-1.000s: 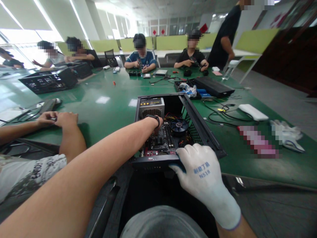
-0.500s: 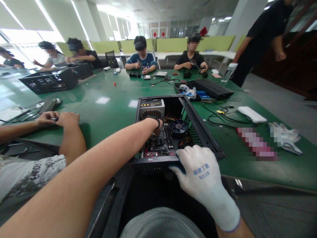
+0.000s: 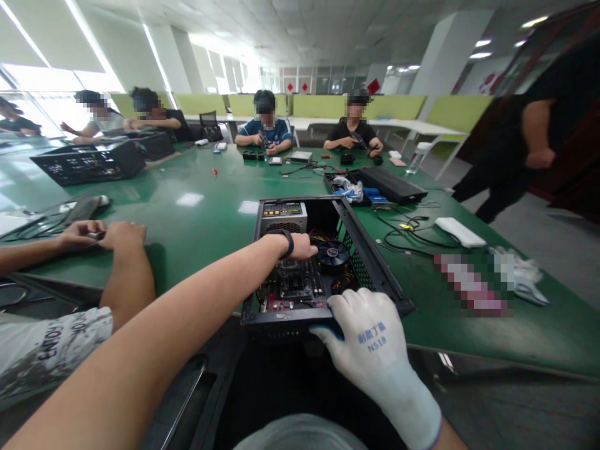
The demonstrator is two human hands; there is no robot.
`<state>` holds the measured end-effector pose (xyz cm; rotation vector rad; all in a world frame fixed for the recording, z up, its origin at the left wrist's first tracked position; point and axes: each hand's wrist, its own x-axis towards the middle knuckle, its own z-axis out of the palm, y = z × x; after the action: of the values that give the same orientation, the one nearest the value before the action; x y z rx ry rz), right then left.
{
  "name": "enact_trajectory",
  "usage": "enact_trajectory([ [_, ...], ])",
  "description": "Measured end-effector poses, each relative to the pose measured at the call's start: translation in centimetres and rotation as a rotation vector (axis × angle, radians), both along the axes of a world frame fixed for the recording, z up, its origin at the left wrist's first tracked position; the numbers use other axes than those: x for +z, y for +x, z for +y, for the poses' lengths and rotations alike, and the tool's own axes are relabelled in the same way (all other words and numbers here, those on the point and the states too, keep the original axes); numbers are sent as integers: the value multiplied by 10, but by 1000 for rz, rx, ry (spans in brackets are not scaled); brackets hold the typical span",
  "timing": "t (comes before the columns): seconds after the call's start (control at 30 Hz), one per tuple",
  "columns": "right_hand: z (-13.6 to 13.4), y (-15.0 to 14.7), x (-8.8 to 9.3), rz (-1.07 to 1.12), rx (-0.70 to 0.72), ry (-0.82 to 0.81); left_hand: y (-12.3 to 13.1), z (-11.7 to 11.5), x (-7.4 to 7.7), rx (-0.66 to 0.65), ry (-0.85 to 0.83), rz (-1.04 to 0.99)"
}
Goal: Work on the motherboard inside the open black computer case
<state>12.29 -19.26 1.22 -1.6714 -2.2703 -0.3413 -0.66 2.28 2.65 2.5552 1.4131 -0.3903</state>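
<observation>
A black computer case [image 3: 375,262] lies open-side up at the table's near edge. My left hand [image 3: 302,246], bare with a black wristband, is over the inside of the case by the left edge of the black cooling fan [image 3: 334,253]. Its fingers are closed, and what they hold, if anything, is hidden. My right hand [image 3: 368,334], in a white glove, grips the case's near rim, thumb below and fingers over the edge. The motherboard [image 3: 295,284] shows below my left wrist, and a silver power supply [image 3: 284,217] sits in the far left corner.
On the right lie black cables [image 3: 398,234], a white box-like object [image 3: 460,232] and white gloves [image 3: 520,275]. A black tray-like case [image 3: 389,184] with blue items stands behind. A neighbour's hands [image 3: 105,234] rest at left. People sit across the green table [image 3: 206,228]; another person stands right.
My left hand has risen from the motherboard area and shifted right toward the fan. My right hand keeps its grip on the rim. The standing person has moved right.
</observation>
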Motion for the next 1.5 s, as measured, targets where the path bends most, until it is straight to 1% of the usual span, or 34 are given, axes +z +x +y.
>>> enact_trajectory([
  [0.13,10,1,-1,-17,-13,1,-9,-1,23,48,116,-192],
  [0.23,33,1,2,-39,-15,7,-22,3,41,86,256,-328],
  [0.33,71,0,5,-86,-28,-5,-38,6,57,111,372,-485],
  [0.4,103,-2,6,-101,-36,-6,-47,3,66,132,435,-579],
  [0.47,138,-4,8,-104,-46,-6,-55,-4,71,173,489,-648],
  [0.57,194,-9,10,-110,-58,-15,-61,-18,70,208,524,-745],
  [0.63,229,-13,11,-116,-69,-28,-63,-27,65,215,518,-801],
  [0.73,276,-18,14,-130,-103,-58,-67,-36,54,211,445,-859],
  [0.83,313,-20,16,-140,-126,-87,-74,-42,45,228,380,-924],
  [0.93,339,-21,15,-142,-138,-105,-81,-45,39,236,334,-979],
  [1.07,358,-20,13,-139,-147,-117,-86,-47,31,258,274,-1005],
  [1.13,361,-20,13,-139,-149,-118,-86,-47,28,276,251,-1012],
  [1.23,357,-20,15,-145,-146,-118,-88,-46,25,306,230,-1018],
  [1.37,337,-24,15,-153,-145,-106,-92,-45,30,335,234,-1015],
  [1.5,298,-26,9,-148,-142,-85,-95,-38,42,376,295,-1007],
])
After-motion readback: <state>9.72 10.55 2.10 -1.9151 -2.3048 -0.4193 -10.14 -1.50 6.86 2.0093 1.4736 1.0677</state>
